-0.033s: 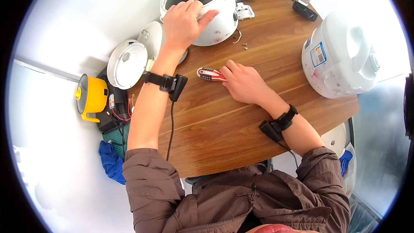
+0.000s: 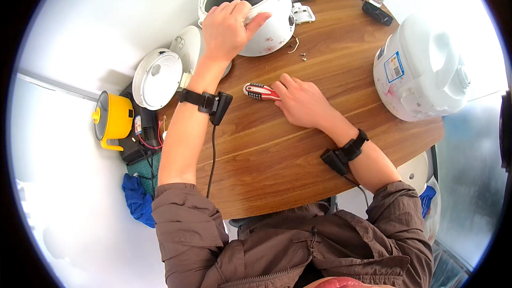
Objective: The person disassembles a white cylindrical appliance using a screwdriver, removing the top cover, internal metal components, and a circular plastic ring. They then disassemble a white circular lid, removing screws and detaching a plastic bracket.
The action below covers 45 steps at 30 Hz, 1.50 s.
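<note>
At the back of the table stands an open rice cooker body (image 2: 265, 34), white with pink flowers and a dark inside. My left hand (image 2: 226, 28) is closed over its near rim, thumb stretched along the outer wall. Lower and to the right, my right hand (image 2: 302, 101) rests on the wooden table, its fingers closed around a screwdriver (image 2: 260, 91) with a red, white and black handle. The handle's end points left; the rest of the tool is hidden under the hand. Small screws (image 2: 304, 56) lie between the right hand and the cooker body.
A second, closed rice cooker (image 2: 410, 74) stands at right. White round lid parts (image 2: 158, 80), a yellow pot (image 2: 116, 120) and a blue cloth (image 2: 137, 200) are at left. A white plastic bracket (image 2: 303, 14) and a black tool (image 2: 376, 13) lie at the back.
</note>
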Each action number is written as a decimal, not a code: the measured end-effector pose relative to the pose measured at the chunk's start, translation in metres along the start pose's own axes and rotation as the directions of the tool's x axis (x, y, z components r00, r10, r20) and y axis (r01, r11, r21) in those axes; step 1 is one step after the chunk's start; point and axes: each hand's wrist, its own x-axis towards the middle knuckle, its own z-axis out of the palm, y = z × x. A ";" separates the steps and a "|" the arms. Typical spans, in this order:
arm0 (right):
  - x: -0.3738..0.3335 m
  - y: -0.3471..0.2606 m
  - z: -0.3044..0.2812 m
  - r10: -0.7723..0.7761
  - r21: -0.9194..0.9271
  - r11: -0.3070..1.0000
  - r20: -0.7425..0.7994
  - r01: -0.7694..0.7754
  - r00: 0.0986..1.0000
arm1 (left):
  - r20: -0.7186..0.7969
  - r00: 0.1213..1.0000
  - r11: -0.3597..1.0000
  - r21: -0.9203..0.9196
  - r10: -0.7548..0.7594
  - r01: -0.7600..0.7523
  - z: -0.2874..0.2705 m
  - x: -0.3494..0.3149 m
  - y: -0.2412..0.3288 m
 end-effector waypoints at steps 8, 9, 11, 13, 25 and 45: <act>0.001 -0.001 0.001 -0.011 0.002 1.000 -0.007 0.011 1.000 | -0.017 0.999 0.999 0.041 0.033 -0.032 0.005 -0.009 0.000; 0.001 0.000 0.002 -0.011 0.001 1.000 -0.011 0.011 1.000 | -0.005 0.999 0.998 0.042 0.036 -0.036 0.004 -0.010 0.002; 0.000 0.002 0.003 -0.015 0.002 1.000 -0.020 0.015 1.000 | 0.010 0.998 0.998 0.021 0.060 -0.060 0.004 -0.009 0.006; 0.001 0.001 0.001 -0.002 0.007 1.000 -0.007 0.002 1.000 | 0.013 0.995 0.995 -0.018 0.100 -0.100 0.002 -0.007 0.009; 0.001 0.000 -0.002 -0.024 0.010 1.000 -0.023 0.025 0.999 | 0.057 0.994 0.969 -0.221 -0.098 0.109 -0.053 -0.013 -0.011; 0.009 -0.012 -0.006 0.034 0.096 0.995 -0.014 -0.032 0.999 | 0.329 0.758 0.822 0.316 -0.563 0.474 -0.199 -0.181 -0.080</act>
